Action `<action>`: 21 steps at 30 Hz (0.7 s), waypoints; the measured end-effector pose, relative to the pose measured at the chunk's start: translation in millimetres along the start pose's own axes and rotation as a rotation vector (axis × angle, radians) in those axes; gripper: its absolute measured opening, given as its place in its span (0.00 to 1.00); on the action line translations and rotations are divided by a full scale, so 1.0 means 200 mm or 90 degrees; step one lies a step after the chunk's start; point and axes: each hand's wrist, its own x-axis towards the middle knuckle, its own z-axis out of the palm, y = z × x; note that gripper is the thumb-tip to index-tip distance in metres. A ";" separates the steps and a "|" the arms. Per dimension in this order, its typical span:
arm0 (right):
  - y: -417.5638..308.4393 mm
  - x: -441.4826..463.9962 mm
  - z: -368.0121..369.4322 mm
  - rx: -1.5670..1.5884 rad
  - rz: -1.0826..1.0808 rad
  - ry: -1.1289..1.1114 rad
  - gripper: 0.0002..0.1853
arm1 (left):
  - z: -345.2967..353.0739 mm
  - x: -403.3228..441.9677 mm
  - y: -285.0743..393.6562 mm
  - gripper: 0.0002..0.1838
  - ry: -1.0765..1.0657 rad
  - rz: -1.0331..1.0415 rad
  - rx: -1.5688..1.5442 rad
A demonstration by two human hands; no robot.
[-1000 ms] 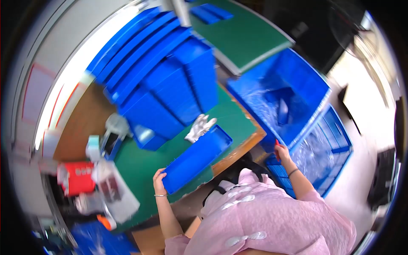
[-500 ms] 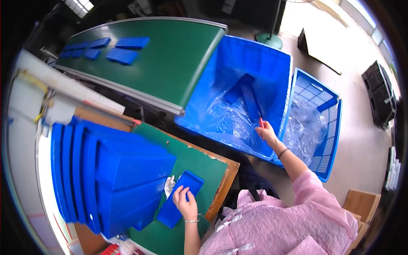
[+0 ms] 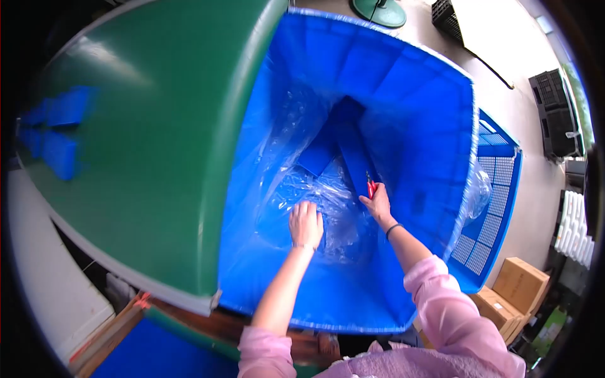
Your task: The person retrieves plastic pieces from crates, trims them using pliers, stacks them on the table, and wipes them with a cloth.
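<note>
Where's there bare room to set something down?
On the green surface, between the blue pieces and blue bin. The bin's middle is crowded: long blue parts, clear plastic, left hand, right hand, red-handled tool.

The person is wearing a mottled pale-pink top (image 3: 384,366). Flanking the top, a pink left sleeve (image 3: 265,354) and a creased pink right sleeve (image 3: 455,315) are hanging loosely. Beyond the top, a thin silvery bracelet (image 3: 305,247) is circling the left wrist, while a dark band (image 3: 393,229) is ringing the right.
</note>
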 end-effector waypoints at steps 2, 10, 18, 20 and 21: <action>-0.01 0.05 0.09 -0.008 0.039 -0.025 0.29 | 0.23 0.26 -0.12 0.12 0.012 0.034 0.059; 0.12 0.14 0.36 0.058 0.062 0.080 0.22 | 0.83 0.67 -0.28 0.06 -0.020 0.048 0.187; -0.04 0.06 -0.04 0.649 0.077 0.235 0.21 | 0.27 0.57 -0.03 0.06 0.165 -0.015 -0.018; -0.14 -0.02 -0.17 0.794 0.048 0.200 0.22 | 0.10 0.49 0.05 0.08 0.256 -0.081 -0.193; -0.20 -0.09 -0.27 0.828 0.055 0.162 0.22 | 0.01 0.43 0.07 0.12 0.216 -0.193 -0.283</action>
